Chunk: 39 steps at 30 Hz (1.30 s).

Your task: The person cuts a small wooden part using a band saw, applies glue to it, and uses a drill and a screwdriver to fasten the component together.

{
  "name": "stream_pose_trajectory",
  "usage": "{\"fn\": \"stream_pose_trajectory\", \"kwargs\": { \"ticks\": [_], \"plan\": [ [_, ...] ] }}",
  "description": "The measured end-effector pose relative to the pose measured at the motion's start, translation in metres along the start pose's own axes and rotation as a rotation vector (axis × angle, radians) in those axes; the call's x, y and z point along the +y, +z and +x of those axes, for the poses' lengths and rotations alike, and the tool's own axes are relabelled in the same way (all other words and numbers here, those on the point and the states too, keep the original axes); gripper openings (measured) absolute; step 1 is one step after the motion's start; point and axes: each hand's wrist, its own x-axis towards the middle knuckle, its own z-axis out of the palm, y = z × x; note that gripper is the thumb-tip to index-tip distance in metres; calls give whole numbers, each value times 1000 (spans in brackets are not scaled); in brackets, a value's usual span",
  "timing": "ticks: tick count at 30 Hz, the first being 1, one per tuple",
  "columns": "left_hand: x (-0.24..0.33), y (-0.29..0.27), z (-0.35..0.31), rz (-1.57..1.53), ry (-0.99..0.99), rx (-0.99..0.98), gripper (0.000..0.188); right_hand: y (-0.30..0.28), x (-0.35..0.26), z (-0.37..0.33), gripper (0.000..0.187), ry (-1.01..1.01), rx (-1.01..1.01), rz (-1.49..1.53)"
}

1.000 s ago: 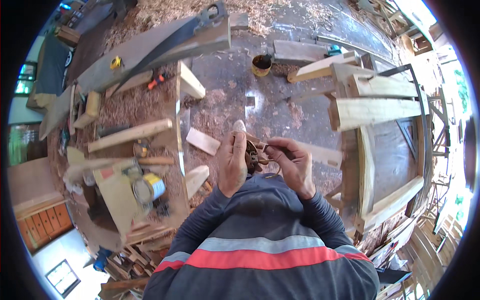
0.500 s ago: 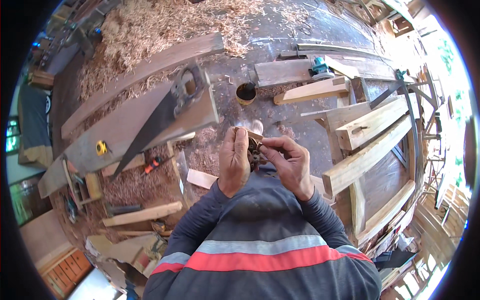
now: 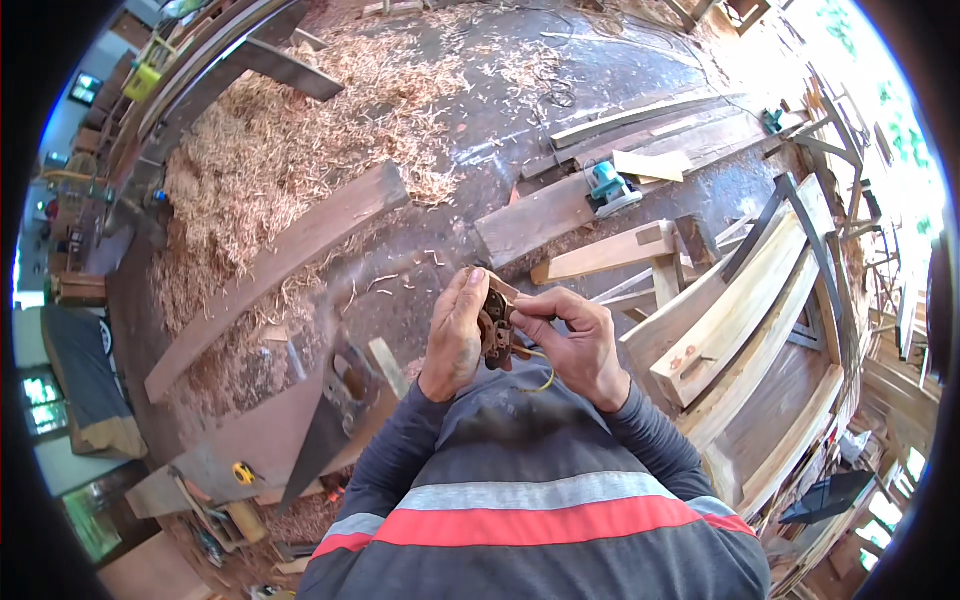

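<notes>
I am watching my left hand (image 3: 455, 335) cupping a small rusty brown metal part (image 3: 495, 328) at chest height while my right hand (image 3: 572, 340) is pinching its edge, a thin yellow wire (image 3: 541, 369) curling beneath, above the shaving-strewn floor (image 3: 300, 150).

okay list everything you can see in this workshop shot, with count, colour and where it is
small rusty part: one, brown, held between both hands
yellow wire: one, hanging below the part
handsaw: one, dark, on a board lower left
power tool: one, teal, on a plank upper right
long plank: one, brown, across the shavings
wood shavings: pile, tan, upper left
left hand: grips the part
right hand: pinches the part
</notes>
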Motion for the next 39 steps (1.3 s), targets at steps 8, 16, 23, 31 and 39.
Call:
{"fn": "stream_pose_trajectory", "kwargs": {
  "ticks": [8, 16, 23, 31, 39],
  "plan": [
    [53, 19, 82, -4, -93, -35, 33, -30, 1, 86, 20, -84, -50, -55],
    [80, 19, 127, -109, -303, -20, 36, -42, -3, 151, 16, -165, -111, -83],
    [90, 9, 143, -101, -339, -50, 37, -50, -7, 192, 12, -247, -314, -55],
    [101, 9, 142, 533, 182, 76, 34, -50, 5, 213, 17, -198, -429, 12],
    [115, -9, 178, 170, 141, 245, 30, -27, 12, 231, 41, -50, -398, 121]
  ]
}}
